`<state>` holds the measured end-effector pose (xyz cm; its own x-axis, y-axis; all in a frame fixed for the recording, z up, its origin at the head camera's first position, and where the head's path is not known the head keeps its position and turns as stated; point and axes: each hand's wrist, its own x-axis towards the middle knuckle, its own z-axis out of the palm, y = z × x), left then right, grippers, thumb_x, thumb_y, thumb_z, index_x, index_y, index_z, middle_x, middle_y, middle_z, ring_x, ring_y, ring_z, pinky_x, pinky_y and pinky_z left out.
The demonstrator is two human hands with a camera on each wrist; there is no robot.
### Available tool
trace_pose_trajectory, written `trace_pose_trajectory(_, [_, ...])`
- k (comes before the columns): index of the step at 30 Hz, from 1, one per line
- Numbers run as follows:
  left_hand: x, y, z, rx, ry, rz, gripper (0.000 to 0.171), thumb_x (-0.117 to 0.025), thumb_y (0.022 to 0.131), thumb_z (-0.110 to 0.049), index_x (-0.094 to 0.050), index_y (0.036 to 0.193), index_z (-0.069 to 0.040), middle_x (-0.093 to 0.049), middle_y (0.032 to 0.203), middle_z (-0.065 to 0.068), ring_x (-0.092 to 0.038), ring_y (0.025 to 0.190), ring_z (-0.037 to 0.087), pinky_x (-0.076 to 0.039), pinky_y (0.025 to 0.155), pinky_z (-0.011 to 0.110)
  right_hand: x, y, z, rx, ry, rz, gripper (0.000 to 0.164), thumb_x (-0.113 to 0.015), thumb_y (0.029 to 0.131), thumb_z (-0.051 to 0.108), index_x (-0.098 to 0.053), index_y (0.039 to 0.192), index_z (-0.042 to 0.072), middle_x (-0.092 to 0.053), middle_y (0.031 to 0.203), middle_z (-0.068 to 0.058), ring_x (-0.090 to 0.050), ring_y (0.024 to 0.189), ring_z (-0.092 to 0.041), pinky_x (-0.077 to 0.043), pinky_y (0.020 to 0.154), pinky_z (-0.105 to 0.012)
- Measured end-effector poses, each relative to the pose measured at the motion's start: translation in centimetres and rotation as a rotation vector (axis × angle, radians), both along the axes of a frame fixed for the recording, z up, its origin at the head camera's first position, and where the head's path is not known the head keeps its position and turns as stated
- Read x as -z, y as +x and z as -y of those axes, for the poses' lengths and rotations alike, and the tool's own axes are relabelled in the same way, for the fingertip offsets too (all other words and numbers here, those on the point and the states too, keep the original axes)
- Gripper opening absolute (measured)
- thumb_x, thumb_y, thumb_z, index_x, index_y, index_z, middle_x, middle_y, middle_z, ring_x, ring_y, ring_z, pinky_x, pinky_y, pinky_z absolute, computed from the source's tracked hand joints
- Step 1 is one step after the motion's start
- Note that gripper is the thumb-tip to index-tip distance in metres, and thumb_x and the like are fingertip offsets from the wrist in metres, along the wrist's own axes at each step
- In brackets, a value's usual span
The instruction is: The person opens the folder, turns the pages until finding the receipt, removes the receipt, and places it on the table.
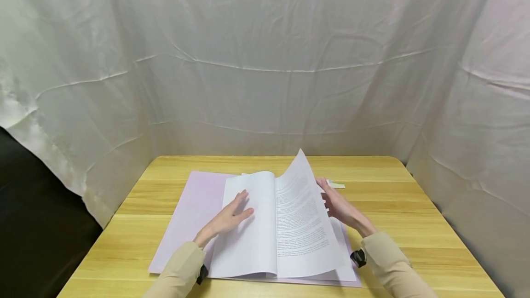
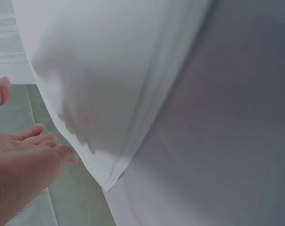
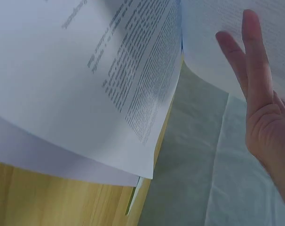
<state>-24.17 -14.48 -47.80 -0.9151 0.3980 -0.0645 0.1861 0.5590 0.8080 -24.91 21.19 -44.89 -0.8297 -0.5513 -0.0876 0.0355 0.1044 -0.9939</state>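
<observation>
- One flat lilac cover lies open on the yellow wood-grain tabletop, at the left.
- Left hand, beige-sleeved, has its fingers extended and spread over the left side of an open white paper document; contact is unclear.
- The document lies open on the cover, near the tabletop's front edge.
- A curved white sheet of printed text stands raised right of the fold.
- Right hand is at that sheet's right edge, fingers extended, gripping nothing.
- A small pale-green strip juts out beyond the right hand.
</observation>
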Motion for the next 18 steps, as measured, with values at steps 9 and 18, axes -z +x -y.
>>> trace_pose_trajectory(9, [-0.1, 0.1, -0.7, -0.003, 0.072, 0.016, 0.071, -0.054, 0.103, -0.04, -0.024, 0.161, -0.01, -0.019, 0.169, 0.015, -0.013, 0.157, 0.04, -0.012, 0.126, 0.064, -0.1, 0.4, 1.0, -0.044, 0.016, 0.017, 0.073, -0.005, 0.104, 0.061, 0.004, 0.163, 0.019, -0.027, 0.159, -0.036, -0.072, 0.105, -0.026, -0.063, 0.074, -0.032])
trace_pose_trajectory(18, [-0.6, 0.4, -1.4, 0.042, 0.163, 0.05, 0.073, -0.054, 0.103, -0.042, -0.025, 0.16, -0.008, -0.023, 0.168, 0.015, -0.014, 0.157, 0.038, -0.012, 0.126, 0.062, 0.0, 0.6, 2.1, -0.06, 0.1, -0.022, 0.068, -0.003, 0.106, 0.057, -0.002, 0.164, 0.022, -0.013, 0.166, -0.03, -0.05, 0.134, -0.053, -0.062, 0.087, -0.044])
